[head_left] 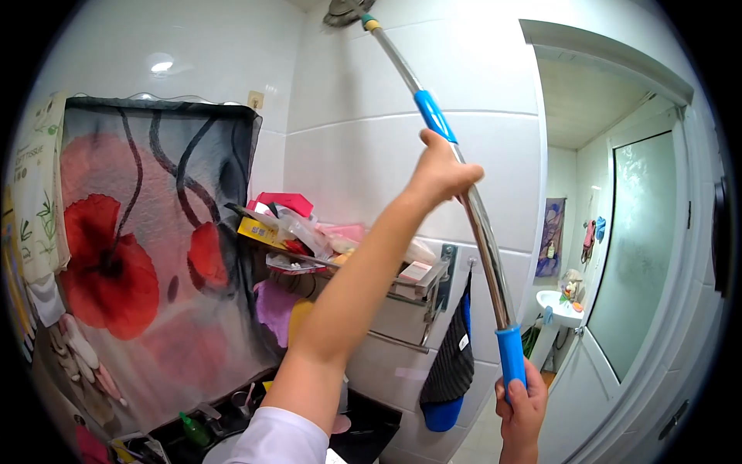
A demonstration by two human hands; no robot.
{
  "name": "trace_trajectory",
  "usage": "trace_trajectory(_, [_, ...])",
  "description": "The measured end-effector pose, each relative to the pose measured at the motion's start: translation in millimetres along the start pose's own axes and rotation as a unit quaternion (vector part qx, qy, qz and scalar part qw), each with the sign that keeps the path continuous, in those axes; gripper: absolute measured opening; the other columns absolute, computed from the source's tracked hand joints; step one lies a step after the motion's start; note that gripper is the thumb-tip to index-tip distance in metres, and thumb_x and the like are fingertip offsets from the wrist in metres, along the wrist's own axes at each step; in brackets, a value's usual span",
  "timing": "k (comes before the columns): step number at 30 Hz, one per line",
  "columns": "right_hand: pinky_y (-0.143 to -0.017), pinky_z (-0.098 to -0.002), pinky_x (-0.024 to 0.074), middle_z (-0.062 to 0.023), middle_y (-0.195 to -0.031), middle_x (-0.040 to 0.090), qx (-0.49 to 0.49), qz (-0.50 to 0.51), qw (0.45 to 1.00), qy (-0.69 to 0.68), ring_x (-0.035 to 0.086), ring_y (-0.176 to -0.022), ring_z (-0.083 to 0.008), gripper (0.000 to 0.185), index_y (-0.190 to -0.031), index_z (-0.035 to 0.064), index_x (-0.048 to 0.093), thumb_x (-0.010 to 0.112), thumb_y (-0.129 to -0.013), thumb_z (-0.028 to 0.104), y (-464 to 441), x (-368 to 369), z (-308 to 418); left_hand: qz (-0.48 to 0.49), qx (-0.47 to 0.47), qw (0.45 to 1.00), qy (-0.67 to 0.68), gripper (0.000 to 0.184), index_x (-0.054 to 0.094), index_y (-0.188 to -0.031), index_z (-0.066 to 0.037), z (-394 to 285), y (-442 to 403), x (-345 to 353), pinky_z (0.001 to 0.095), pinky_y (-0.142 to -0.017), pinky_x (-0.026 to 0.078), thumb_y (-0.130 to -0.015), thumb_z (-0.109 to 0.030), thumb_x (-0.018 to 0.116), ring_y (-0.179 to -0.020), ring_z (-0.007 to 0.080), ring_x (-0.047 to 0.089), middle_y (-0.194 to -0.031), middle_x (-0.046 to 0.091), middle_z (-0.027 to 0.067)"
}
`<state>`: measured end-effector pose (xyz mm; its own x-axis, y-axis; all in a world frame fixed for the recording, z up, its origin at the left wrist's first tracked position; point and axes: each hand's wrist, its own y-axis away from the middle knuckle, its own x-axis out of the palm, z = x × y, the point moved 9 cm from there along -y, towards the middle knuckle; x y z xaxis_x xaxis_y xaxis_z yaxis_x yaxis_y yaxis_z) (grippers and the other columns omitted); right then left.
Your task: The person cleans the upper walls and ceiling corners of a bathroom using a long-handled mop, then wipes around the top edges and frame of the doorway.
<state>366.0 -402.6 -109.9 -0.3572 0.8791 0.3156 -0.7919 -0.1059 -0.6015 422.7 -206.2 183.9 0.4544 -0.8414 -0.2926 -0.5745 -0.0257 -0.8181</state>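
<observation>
A long-handled mop point(487, 247) slants across the view, its metal pole fitted with blue grips. At the top, its grey head point(348, 12) is against the white tiled wall, partly cut off by the frame edge. My left hand point(444, 168) is wrapped round the pole just below the upper blue grip, the arm stretched up and forward. Lower down, my right hand point(522, 402) closes on the bottom end of the lower blue grip point(510, 356). Both hands are shut on the same pole.
A wall rack point(417, 298) piled with packets stands behind my left arm. A dark glove-like cloth point(450, 363) hangs from a hook. On the left is a poppy-patterned curtain point(154, 232). At right, a doorway with a frosted-glass door point(645, 247) shows a washbasin point(558, 308).
</observation>
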Motion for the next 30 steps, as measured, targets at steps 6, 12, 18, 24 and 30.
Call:
trace_trajectory(6, [-0.045,-0.0183,0.0290,-0.0020,-0.075,0.052,0.038,-0.040,0.998,-0.040,0.038,-0.050,-0.0044,0.026,-0.103,-0.0016,0.053,0.056,-0.091,0.021,66.4,-17.3,-57.4,0.077,0.020,0.994,-0.071,0.096,-0.004,-0.120,0.028,-3.0,53.7,46.7,0.0379,-0.057,0.053,-0.069,-0.019,0.062,-0.062,0.0364,0.062,-0.074,0.057,0.0279])
trace_trajectory(12, [-0.045,-0.0198,0.0293,-0.0023,-0.075,0.052,0.032,-0.087,0.995,0.021,0.038,-0.049,-0.0052,0.030,-0.104,-0.0024,0.053,0.055,-0.092,0.025,119.9,-58.1,-117.3,0.111,0.119,0.982,-0.093,0.094,-0.006,-0.119,0.028,-12.1,100.1,99.9,0.0411,-0.062,0.051,-0.071,-0.020,0.060,-0.064,0.0422,0.060,-0.070,0.055,0.0311])
trace_trajectory(18, [-0.042,-0.0212,0.0322,0.0018,-0.071,0.046,0.090,-0.102,0.991,0.006,0.039,-0.049,-0.0058,0.027,-0.103,0.0058,0.050,0.053,-0.092,0.031,142.4,-35.9,-144.5,0.166,0.120,0.975,-0.085,0.094,-0.004,-0.126,0.022,-7.7,135.9,107.8,0.0443,-0.060,0.050,-0.072,-0.023,0.059,-0.064,0.0414,0.060,-0.070,0.057,0.0293])
trace_trajectory(24, [-0.039,-0.0207,0.0310,0.0034,-0.063,0.043,0.117,-0.033,0.992,-0.021,0.036,-0.045,-0.0055,0.021,-0.100,0.0086,0.049,0.051,-0.093,0.029,123.0,21.1,-142.4,0.127,0.093,0.980,-0.123,0.094,-0.003,-0.127,0.020,14.9,119.4,60.8,0.0459,-0.063,0.050,-0.071,-0.025,0.059,-0.065,0.0430,0.060,-0.070,0.058,0.0296])
trace_trajectory(30, [-0.039,-0.0185,0.0286,0.0048,-0.060,0.042,0.116,-0.013,0.993,0.019,0.035,-0.045,-0.0036,0.021,-0.096,0.0084,0.049,0.053,-0.092,0.028,76.1,47.3,-121.5,0.051,0.037,0.988,-0.139,0.095,0.000,-0.127,0.022,61.6,77.5,2.5,0.0420,-0.067,0.052,-0.070,-0.024,0.060,-0.072,0.0402,0.062,-0.081,0.060,0.0295])
